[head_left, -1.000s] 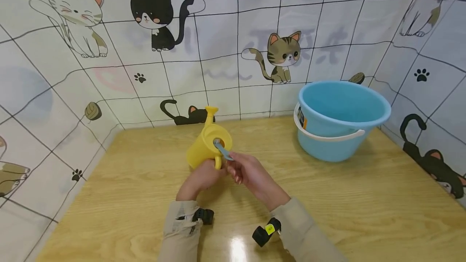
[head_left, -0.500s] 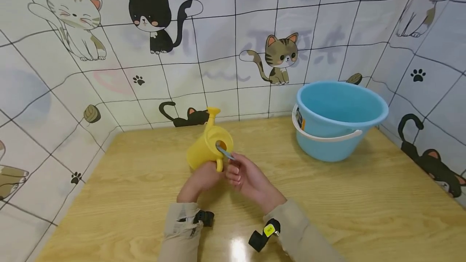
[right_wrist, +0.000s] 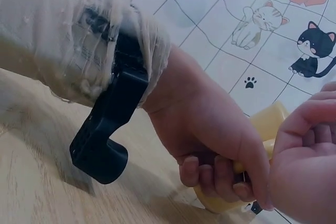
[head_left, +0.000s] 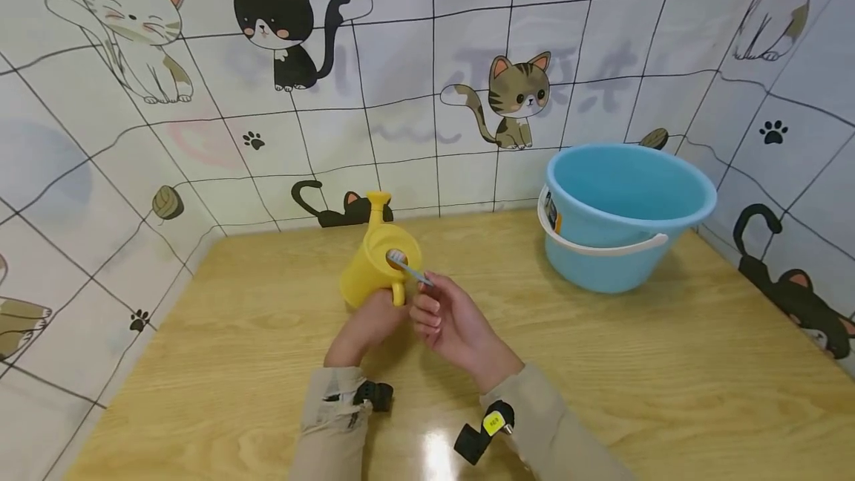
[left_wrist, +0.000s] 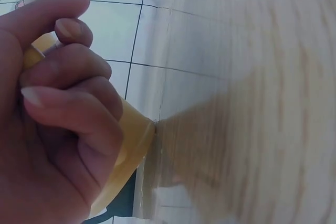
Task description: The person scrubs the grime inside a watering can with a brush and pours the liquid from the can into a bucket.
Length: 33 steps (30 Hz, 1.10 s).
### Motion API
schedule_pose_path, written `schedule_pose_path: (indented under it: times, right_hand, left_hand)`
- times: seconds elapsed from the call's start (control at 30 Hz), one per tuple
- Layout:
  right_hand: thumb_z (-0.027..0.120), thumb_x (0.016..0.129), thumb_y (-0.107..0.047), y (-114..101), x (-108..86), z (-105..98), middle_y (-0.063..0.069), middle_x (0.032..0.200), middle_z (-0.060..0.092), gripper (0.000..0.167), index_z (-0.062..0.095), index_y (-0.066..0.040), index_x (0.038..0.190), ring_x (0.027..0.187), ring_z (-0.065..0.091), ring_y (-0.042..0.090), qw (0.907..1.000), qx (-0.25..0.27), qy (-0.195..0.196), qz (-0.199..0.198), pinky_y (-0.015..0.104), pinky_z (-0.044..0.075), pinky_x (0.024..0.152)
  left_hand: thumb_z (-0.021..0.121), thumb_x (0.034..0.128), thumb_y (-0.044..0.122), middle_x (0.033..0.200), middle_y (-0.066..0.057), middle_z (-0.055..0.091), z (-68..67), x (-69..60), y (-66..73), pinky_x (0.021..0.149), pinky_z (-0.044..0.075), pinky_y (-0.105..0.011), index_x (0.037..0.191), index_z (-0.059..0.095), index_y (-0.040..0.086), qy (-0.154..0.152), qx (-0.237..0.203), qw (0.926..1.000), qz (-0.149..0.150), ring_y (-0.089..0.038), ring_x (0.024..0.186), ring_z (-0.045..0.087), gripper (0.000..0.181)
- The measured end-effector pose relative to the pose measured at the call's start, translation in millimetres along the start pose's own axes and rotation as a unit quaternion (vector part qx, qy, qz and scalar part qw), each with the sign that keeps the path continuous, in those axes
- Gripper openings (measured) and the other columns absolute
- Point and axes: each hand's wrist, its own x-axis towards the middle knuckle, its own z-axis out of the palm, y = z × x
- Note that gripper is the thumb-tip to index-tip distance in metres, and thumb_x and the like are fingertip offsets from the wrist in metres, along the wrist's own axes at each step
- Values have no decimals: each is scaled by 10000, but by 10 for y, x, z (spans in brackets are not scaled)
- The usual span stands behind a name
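Note:
A yellow watering can (head_left: pixel 361 277) is tilted on the wooden table, its round opening turned towards me and its spout pointing up at the back. My left hand (head_left: pixel 375 321) grips its handle (head_left: pixel 398 294) from below; the curled fingers also show in the right wrist view. With thumb and fingertips my right hand (head_left: pixel 461 332) pinches the thin blue-grey handle of a small brush (head_left: pixel 412 272). Pale bristles show at the brush's head, which sits in the opening. How far it reaches inside is hidden. In the left wrist view, curled fingers cover much of the can (left_wrist: pixel 139 135).
On the right of the table (head_left: pixel 234 362) stands a light blue bucket (head_left: pixel 601 269) with a white handle hanging down its front. A cat-patterned sheet (head_left: pixel 401 58) covers the walls behind and at both sides. Each wrist carries a black camera.
The brush has turned and shifted in the can's opening, so its bristles now show. My right hand has rolled slightly, showing more of the curled fingers. The left hand still grips the handle.

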Motion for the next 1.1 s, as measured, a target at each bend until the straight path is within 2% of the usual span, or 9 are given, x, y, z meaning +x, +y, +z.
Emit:
schedule_pose_path:
  times: [0.17,0.43,0.6,0.67,0.83,0.93,1.1]
  right_hand:
    - [361,954,-303,-3,-28,-30,-66,559,409,244,436,-120,810,470,347,59,9999,23,-143,-59,169,275,460]
    - [340,966,-334,34,-12,-56,-68,582,395,271,441,-111,850,481,326,53,9996,42,-247,-97,165,269,468]
    - [359,960,-338,51,8,-49,-74,585,395,261,457,-119,858,483,329,48,9997,69,-124,-201,161,269,467]
    - [361,960,-336,57,21,-45,-72,588,404,261,461,-117,858,486,334,50,9997,80,-112,-219,161,274,468]
    - [385,952,-342,37,16,-55,-70,578,406,258,457,-113,857,479,334,51,9996,141,54,-254,159,276,455]
    - [397,946,-351,15,19,-63,-73,579,397,252,447,-118,865,483,338,47,9995,165,99,-263,154,272,457]
    - [397,944,-361,15,21,-63,-71,577,391,258,437,-121,862,484,329,52,9997,124,136,-177,159,275,461]
  left_hand:
    - [519,863,171,593,23,470,39,23,0,526,392,-266,673,541,91,3,225,9996,197,-120,539,449,208]
    - [505,877,174,588,30,453,34,19,10,488,359,-260,707,575,79,-9,394,9987,316,-108,517,417,207]
    - [526,857,172,536,19,422,0,6,10,392,329,-254,717,586,70,-321,-144,9991,235,-113,413,379,182]
    - [542,841,165,558,24,463,-20,-3,10,417,353,-248,748,609,70,-376,-200,9986,301,-106,438,406,149]
    - [538,834,154,608,52,508,-13,14,34,531,388,-236,754,622,81,-536,117,9956,759,-82,545,443,137]
    - [521,843,127,554,48,479,-2,33,62,488,380,-245,704,595,77,-642,35,9949,781,-93,492,428,165]
    - [525,842,120,505,52,431,8,22,68,425,346,-237,661,562,74,-635,41,9963,584,-88,429,388,190]
